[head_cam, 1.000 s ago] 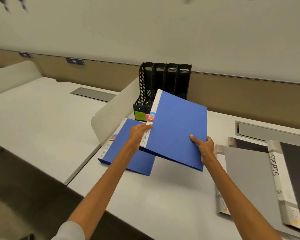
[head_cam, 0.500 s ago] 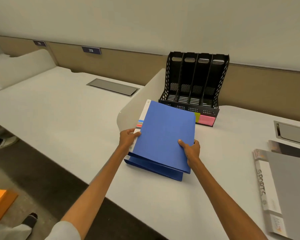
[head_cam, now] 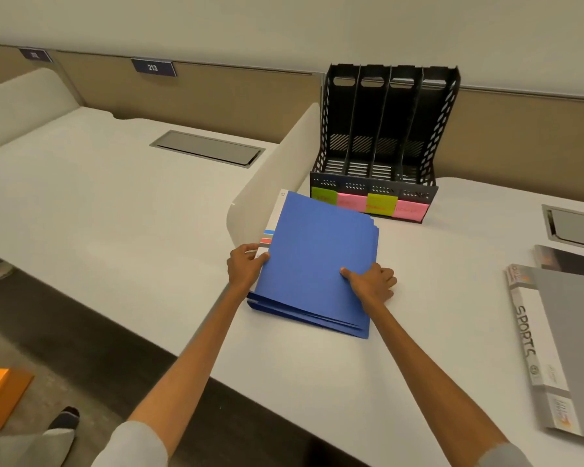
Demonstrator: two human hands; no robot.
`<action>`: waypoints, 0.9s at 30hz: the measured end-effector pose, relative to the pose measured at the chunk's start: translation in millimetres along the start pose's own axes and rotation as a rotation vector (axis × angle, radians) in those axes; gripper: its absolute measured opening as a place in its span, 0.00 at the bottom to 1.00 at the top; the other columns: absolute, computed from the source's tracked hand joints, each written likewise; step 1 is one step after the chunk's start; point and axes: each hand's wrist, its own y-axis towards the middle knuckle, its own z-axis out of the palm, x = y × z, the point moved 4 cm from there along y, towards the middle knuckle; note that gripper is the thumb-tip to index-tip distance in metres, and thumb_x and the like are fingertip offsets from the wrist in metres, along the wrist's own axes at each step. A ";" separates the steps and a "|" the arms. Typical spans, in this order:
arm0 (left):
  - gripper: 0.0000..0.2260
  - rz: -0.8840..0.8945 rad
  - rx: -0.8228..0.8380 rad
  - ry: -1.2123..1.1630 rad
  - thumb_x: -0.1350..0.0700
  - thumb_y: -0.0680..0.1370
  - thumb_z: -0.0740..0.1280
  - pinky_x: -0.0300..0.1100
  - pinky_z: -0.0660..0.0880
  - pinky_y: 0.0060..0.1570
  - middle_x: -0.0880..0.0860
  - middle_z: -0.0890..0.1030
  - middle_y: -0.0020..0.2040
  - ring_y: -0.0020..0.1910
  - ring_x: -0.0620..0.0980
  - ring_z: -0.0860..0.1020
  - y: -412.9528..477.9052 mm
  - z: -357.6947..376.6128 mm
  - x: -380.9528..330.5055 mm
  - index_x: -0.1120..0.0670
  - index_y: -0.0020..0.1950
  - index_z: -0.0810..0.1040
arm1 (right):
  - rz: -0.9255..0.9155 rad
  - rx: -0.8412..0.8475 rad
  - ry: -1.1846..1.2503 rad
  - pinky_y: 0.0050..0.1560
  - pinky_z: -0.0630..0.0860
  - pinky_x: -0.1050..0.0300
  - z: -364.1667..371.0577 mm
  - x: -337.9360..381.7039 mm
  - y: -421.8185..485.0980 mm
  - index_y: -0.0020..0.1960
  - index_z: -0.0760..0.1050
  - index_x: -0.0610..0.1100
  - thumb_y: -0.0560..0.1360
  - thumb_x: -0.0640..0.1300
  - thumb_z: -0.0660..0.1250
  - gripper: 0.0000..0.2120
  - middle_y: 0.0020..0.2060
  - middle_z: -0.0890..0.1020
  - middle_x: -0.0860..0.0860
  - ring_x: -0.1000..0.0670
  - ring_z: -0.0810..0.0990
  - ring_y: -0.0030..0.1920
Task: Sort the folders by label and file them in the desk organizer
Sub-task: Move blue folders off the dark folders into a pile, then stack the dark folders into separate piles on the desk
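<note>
Blue folder stack (head_cam: 317,257) on the desk (head_cam: 418,332) — spine in curled left hand (head_cam: 248,264), open edge pinched by right hand (head_cam: 371,281).

A white desk (head_cam: 317,382) is bounded on its left by a pale curved divider (head_cam: 277,183). A stack of blue folders (head_cam: 317,257) is laid flat just beside that divider, with the white spines turned to the left. Behind the stack, a black desk organizer (head_cam: 385,129) with four upright slots is stood at the back of the desk. Green and pink sticky notes (head_cam: 378,204) are stuck along its front lip. At the right, a grey folder (head_cam: 573,332) marked SPORTS is laid flat, and a dark folder (head_cam: 567,259) is seen at its far edge. A metal hatch (head_cam: 573,227) is set into the surface behind them.
</note>
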 end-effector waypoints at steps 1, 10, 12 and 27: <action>0.19 -0.004 0.014 0.007 0.55 0.75 0.73 0.48 0.74 0.60 0.58 0.79 0.62 0.60 0.58 0.78 1.6 0.4 1.5 0.60 0.64 0.77 | -0.009 -0.009 -0.042 0.62 0.66 0.46 0.7 -0.9 -1.7 0.67 0.66 0.42 0.68 0.62 0.72 0.37 0.64 0.67 0.44 0.42 0.64 0.66; 0.20 0.016 0.102 0.080 0.54 0.77 0.70 0.45 0.72 0.58 0.58 0.78 0.65 0.62 0.58 0.76 7.4 8.8 -0.2 0.59 0.67 0.75 | -0.139 -0.010 -0.133 0.65 0.65 0.47 2.3 -11.4 -12.6 0.75 0.60 0.43 0.72 0.61 0.69 0.40 0.69 0.65 0.44 0.42 0.63 0.69; 0.20 0.018 0.095 0.091 0.54 0.77 0.69 0.48 0.72 0.61 0.58 0.77 0.66 0.63 0.58 0.76 5.1 10.3 0.1 0.59 0.68 0.74 | -0.148 0.001 -0.137 0.66 0.65 0.47 0.8 -12.0 -13.9 0.75 0.60 0.43 0.73 0.61 0.69 0.39 0.69 0.64 0.44 0.42 0.62 0.70; 0.07 0.412 -0.231 0.200 0.58 0.76 0.67 0.51 0.70 0.53 0.51 0.78 0.44 0.52 0.54 0.76 -56.3 63.7 -66.0 0.55 0.54 0.77 | -0.184 -0.036 0.010 0.64 0.66 0.43 -68.1 -39.9 -15.2 0.73 0.62 0.44 0.75 0.56 0.68 0.32 0.69 0.67 0.45 0.44 0.63 0.71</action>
